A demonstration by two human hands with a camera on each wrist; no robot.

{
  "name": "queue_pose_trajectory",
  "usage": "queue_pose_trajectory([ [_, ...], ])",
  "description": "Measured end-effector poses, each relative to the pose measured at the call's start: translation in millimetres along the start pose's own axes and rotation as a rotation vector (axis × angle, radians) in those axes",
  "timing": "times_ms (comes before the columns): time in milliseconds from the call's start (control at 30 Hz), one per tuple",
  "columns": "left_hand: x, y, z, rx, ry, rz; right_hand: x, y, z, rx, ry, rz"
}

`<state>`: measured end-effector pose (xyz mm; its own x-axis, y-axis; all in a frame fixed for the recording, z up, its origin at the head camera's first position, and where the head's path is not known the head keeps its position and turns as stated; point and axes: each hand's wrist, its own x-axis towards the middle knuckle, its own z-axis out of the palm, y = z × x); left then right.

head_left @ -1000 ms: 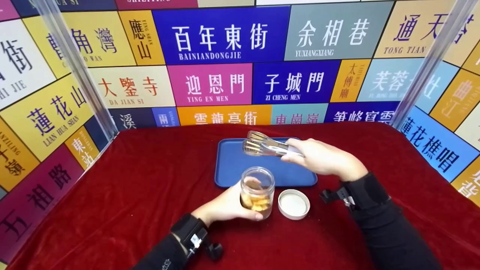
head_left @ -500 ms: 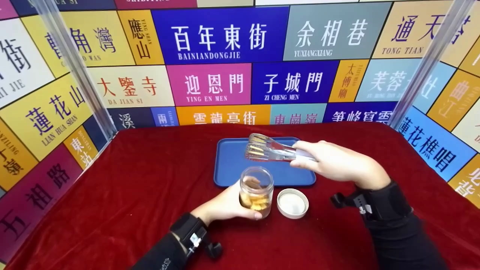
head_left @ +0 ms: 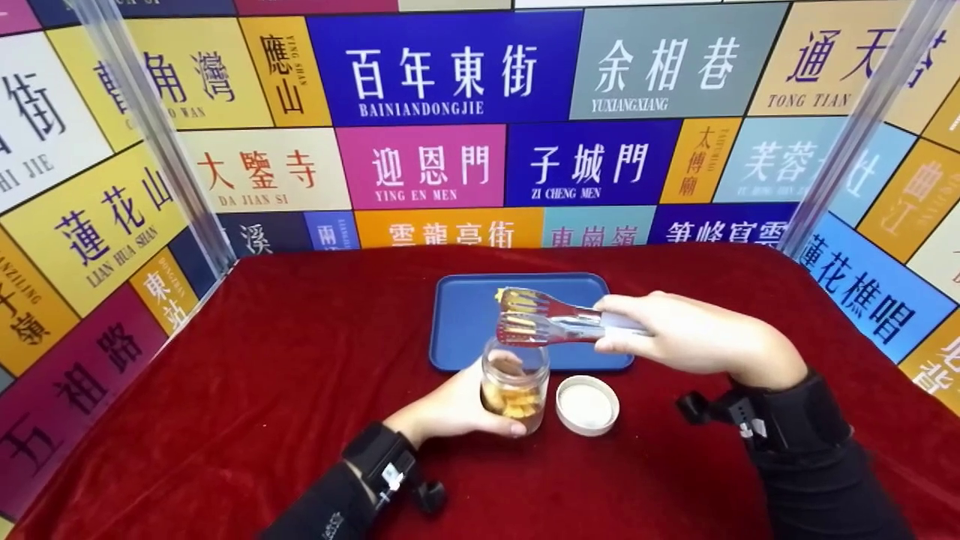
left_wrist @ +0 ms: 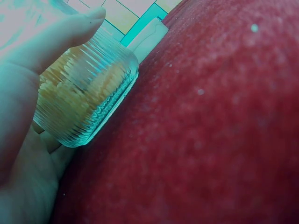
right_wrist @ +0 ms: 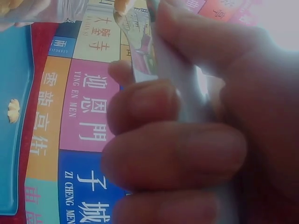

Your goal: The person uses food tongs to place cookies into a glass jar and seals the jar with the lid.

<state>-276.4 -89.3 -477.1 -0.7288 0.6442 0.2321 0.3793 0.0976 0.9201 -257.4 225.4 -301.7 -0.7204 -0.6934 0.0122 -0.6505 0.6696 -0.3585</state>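
My left hand grips a clear glass jar round its side, the thumb across the front. Yellow snack pieces fill the jar's lower part; its ribbed wall shows in the left wrist view. My right hand holds metal tongs by their pale handle, fingers curled round it. The slotted tong heads overlap the jar's mouth and the blue tray in the head view. An orange-yellow piece shows at the tong end. One small pale piece lies on the tray.
A round white lid lies on the red cloth, right of the jar. Behind the table stands a wall of coloured name panels, with clear upright posts at both sides.
My right hand and the tongs have come nearer and to the right, from over the tray to the jar's mouth. A yellow bit now shows beside the tong tips. The left hand and jar stay put.
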Motion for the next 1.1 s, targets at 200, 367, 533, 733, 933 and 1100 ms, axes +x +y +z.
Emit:
queue_pose_trajectory([
  [200, 1.4, 1.9, 0.1, 0.014, -0.008, 0.009, -0.6, 0.4, 1.8, -0.004, -0.007, -0.007],
  [367, 0.7, 2.8, -0.9, 0.043, -0.005, -0.003, 1.8, 0.1, 4.8, -0.016, -0.027, -0.038],
  [533, -0.9, 2.7, -0.7, 0.032, -0.003, -0.017, 2.6, -1.9, 6.9, -0.013, -0.035, -0.066],
  [733, 0.1, 1.8, 0.3, 0.011, -0.010, 0.003, 1.5, -0.3, 6.6, -0.015, -0.044, -0.044],
  [933, -0.1, 1.2, -0.5, 0.011, -0.004, -0.002, 2.0, 0.6, 6.3, -0.021, -0.044, -0.043],
  [1100, 0.1, 1.8, -0.6, 0.015, -0.006, 0.003, 2.5, -0.7, 5.8, -0.021, -0.044, -0.043],
])
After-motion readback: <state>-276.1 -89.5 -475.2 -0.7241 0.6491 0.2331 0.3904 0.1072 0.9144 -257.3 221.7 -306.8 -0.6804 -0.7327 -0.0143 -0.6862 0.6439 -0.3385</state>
